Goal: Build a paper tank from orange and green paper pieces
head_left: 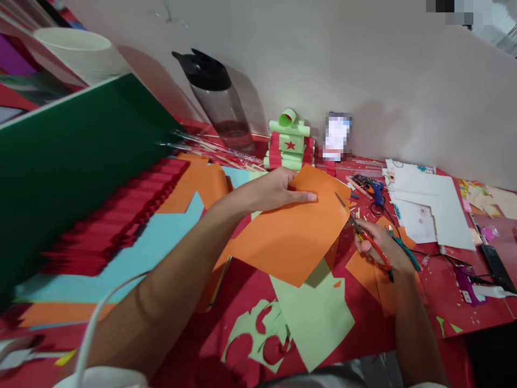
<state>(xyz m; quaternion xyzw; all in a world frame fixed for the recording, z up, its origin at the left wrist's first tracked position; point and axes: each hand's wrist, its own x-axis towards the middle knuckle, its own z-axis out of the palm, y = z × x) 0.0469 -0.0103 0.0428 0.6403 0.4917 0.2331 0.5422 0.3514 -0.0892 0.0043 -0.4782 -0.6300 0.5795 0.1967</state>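
My left hand (285,189) grips a sheet of orange paper (278,237) by its upper edge, with the thumb on top. The sheet is held above the table. My right hand (374,242) is closed round a pair of scissors (371,242) with red-orange handles. Their blades meet the sheet's right edge, one blade lying over its face. Beneath the orange sheet is a light green sheet (319,318). Left of that lies a green scrap (258,334) with round holes cut out. More orange paper (365,275) rests under my right hand, next to a teal-handled tool (410,256), partly hidden.
A green board (81,161) and pleated red paper (121,215) stand at left. Against the wall are a bottle (220,102), a green-and-red rolled-paper model (288,143) and a phone (336,137). A blue glue gun (376,191) and white card pieces (448,205) lie right.
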